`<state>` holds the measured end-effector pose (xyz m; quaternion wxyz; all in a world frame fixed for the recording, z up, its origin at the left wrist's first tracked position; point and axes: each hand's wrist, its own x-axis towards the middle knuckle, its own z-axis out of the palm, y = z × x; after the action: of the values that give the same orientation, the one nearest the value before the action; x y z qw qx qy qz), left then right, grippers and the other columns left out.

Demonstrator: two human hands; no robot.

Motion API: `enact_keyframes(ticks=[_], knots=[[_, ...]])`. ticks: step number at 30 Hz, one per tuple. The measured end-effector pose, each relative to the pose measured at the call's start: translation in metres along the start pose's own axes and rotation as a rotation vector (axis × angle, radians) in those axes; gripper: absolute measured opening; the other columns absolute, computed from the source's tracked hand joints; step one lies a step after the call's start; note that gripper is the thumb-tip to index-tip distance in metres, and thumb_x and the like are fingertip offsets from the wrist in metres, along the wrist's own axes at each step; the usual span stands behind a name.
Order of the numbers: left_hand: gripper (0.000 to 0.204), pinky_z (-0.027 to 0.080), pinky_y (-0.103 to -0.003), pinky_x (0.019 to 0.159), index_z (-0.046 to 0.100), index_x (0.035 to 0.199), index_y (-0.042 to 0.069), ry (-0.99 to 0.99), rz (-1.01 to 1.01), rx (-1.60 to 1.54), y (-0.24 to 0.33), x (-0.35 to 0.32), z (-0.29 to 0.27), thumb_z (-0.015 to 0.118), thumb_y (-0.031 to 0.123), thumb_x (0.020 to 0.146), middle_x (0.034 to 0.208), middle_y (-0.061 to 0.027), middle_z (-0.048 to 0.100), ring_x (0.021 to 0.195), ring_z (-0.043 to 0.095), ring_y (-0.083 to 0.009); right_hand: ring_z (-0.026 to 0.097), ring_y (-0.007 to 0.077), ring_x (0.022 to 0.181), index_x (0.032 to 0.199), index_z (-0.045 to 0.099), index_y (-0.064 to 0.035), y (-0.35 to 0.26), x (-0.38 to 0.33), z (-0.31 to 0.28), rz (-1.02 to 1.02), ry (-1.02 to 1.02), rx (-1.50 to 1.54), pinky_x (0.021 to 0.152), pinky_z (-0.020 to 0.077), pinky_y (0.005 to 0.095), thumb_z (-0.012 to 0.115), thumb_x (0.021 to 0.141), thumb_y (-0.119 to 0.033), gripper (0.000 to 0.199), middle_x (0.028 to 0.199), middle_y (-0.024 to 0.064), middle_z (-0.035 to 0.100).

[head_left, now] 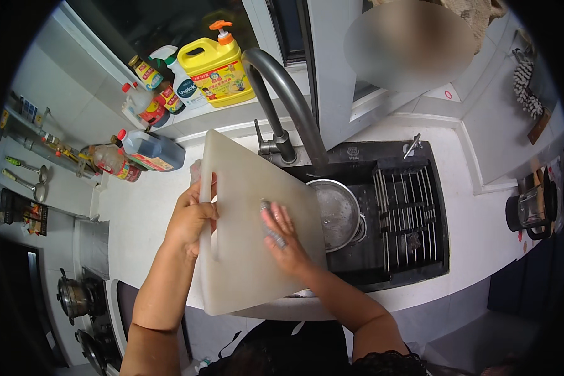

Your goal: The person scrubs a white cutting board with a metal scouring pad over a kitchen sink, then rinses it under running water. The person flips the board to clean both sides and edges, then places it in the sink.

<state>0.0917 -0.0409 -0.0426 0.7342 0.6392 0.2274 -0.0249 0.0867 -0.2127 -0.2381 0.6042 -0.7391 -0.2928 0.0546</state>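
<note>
A large whitish plastic cutting board (pixel 250 263) stands tilted on edge at the left side of the black sink (pixel 370 263). My left hand (pixel 191 216) grips it through the slot handle near its left edge, with the thumb on the face towards the sink. Against that face my right hand (pixel 285 241) presses a grey scouring pad (pixel 274 237), mostly covered by the fingers. Beyond the board's right edge, a round metal pot (pixel 337 213) with cloudy liquid sits in the sink, partly hidden by the board.
A dark grey faucet (pixel 285 94) arches over the sink. At the sink's right is a metal drain rack (pixel 407 219). Sauce bottles (pixel 150 153), a spray bottle (pixel 185 84) and a yellow detergent jug (pixel 222 75) stand back left. A glass pitcher (pixel 532 210) is far right.
</note>
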Motion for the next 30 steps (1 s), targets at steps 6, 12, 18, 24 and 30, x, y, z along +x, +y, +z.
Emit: enact_keyframes(ticks=[6, 12, 18, 24, 30], knots=[[0.071, 0.055, -0.031, 0.072, 0.046, 0.129, -0.005, 0.084, -0.062, 0.033, -0.008, 0.002, -0.008, 0.038, -0.014, 0.059, 0.128, -0.0175, 0.053, 0.080, 0.064, -0.0220, 0.029, 0.0392, 0.138, 0.144, 0.038, -0.0144, 0.148, -0.019, 0.009, 0.316, 0.178, 0.035, 0.111, 0.0250, 0.0461, 0.044, 0.098, -0.037, 0.052, 0.149, 0.0185, 0.032], [0.070, 0.054, -0.032, 0.072, 0.048, 0.127, -0.005, 0.186, -0.056, -0.129, -0.013, 0.003, -0.020, 0.037, -0.014, 0.059, 0.126, -0.0184, 0.053, 0.080, 0.063, -0.0232, 0.049, 0.0365, 0.124, 0.134, 0.049, -0.0031, 0.226, -0.015, -0.034, 0.996, 0.141, -0.130, 0.104, 0.0379, 0.0416, 0.050, 0.096, -0.032, 0.048, 0.133, 0.0227, 0.052], [0.065, 0.051, -0.028, 0.059, 0.047, 0.127, -0.002, 0.199, -0.106, -0.122, -0.004, 0.008, -0.009, 0.040, -0.016, 0.064, 0.120, -0.0118, 0.054, 0.067, 0.058, -0.0154, 0.049, 0.0358, 0.125, 0.135, 0.048, -0.0008, 0.260, -0.025, -0.020, 0.891, 0.165, -0.278, 0.103, 0.0374, 0.0429, 0.050, 0.095, -0.037, 0.054, 0.134, 0.0223, 0.051], [0.070, 0.048, -0.026, 0.053, 0.045, 0.131, -0.002, 0.179, -0.093, -0.101, -0.006, 0.003, -0.009, 0.041, -0.015, 0.062, 0.126, -0.0144, 0.054, 0.069, 0.061, -0.0152, 0.024, 0.0312, 0.142, 0.140, 0.044, -0.0073, 0.081, 0.017, -0.016, 0.328, 0.093, 0.222, 0.114, 0.0219, 0.0396, 0.052, 0.097, -0.025, 0.048, 0.149, 0.0147, 0.036], [0.078, 0.045, -0.023, 0.053, 0.042, 0.137, -0.001, 0.070, -0.030, -0.072, -0.002, -0.018, -0.001, 0.041, -0.015, 0.060, 0.137, -0.0147, 0.049, 0.073, 0.061, -0.0126, 0.017, 0.0393, 0.143, 0.146, 0.032, -0.0051, -0.058, 0.064, 0.001, -0.169, 0.068, 0.039, 0.114, 0.0187, 0.0485, 0.056, 0.092, -0.019, 0.060, 0.154, 0.0168, 0.024]])
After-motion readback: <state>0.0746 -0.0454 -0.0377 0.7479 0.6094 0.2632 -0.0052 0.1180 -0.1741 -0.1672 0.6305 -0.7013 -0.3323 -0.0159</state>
